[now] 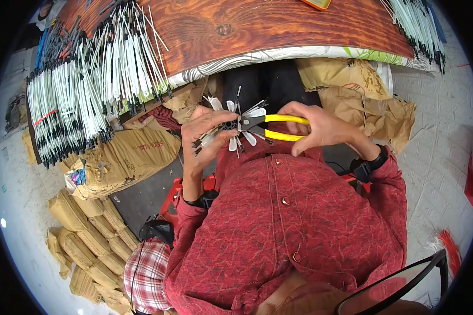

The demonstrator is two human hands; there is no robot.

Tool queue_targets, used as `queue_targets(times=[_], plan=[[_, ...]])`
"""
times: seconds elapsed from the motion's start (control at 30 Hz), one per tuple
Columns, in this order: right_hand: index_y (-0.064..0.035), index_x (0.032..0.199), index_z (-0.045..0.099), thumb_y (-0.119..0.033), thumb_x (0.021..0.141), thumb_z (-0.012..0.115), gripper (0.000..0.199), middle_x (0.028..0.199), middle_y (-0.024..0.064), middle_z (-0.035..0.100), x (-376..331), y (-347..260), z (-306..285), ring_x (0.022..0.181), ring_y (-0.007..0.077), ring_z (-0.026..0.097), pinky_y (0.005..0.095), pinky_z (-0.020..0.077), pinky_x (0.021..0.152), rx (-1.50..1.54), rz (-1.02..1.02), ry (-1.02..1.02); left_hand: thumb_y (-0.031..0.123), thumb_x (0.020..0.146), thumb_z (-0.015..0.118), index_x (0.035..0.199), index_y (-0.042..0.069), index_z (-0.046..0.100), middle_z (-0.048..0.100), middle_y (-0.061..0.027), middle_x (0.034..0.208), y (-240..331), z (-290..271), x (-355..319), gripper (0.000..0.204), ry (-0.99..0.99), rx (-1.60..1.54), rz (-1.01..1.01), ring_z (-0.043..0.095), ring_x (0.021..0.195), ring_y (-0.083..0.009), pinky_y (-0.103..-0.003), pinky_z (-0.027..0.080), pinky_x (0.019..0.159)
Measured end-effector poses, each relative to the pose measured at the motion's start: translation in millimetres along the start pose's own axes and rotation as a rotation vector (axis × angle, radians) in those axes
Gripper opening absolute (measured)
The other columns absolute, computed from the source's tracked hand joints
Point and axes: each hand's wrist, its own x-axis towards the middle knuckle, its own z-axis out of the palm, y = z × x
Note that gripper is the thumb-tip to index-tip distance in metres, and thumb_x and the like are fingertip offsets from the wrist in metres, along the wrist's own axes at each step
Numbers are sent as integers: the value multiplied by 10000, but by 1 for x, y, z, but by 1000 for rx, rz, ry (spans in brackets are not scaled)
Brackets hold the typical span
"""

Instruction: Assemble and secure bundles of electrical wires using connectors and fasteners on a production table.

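Note:
My left hand [207,129] pinches a round black hub [229,126] between thumb and fingers, in front of my body. White flat blades [249,138] and thin dark-tipped rods stick out from this hub on all sides. Wrapped round the yellow handles of a pair of pliers [286,120] is my right hand [326,126]. The pliers' dark jaws point left and meet the hub's right side, close to my left fingertips. Whether the jaws grip a part of it is too small to tell.
Beyond my hands stands a wooden table [278,26] with a patterned cloth edge. Bundles of thin white rods with black ends [79,89] lie at its left, and more rods [418,31] at its far right. Brown paper packages [131,157] stand below left; crumpled brown paper [365,113] lies right.

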Motion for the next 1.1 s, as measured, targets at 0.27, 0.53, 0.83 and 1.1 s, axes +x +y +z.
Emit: queue_targets(times=[0.27, 0.53, 0.83, 1.1], plan=[[0, 1208, 582, -289, 829, 778, 515, 932, 93, 680, 18, 29, -27, 710, 161, 648, 279, 505, 615, 397, 322, -321, 65, 680, 797, 1021, 48, 765, 756, -86, 984, 2, -1, 2, 342, -28, 16, 0, 614, 839, -202, -320, 445, 797], [-34, 1231, 587, -402, 881, 715, 523, 890, 68, 663, 2, -16, -10, 732, 174, 648, 302, 497, 601, -176, 123, -104, 59, 688, 786, 1017, 47, 764, 756, -83, 992, -2, -1, 2, 329, -18, -1, 24, 611, 846, -203, -323, 446, 791], [-68, 1292, 560, -276, 842, 771, 538, 1000, 80, 655, 16, 25, -11, 756, 209, 638, 326, 517, 718, 579, 356, -458, 84, 696, 787, 1017, 51, 762, 758, -77, 993, 5, 1, 9, 323, -46, 24, 13, 619, 830, -200, -319, 438, 798], [-65, 1178, 590, -265, 900, 699, 359, 965, 131, 680, 11, -3, 6, 836, 333, 673, 426, 507, 704, -326, -167, 80, 106, 723, 796, 1019, 58, 762, 760, -77, 998, 0, -1, 1, 302, -34, 24, 3, 647, 841, -200, -324, 431, 816]])
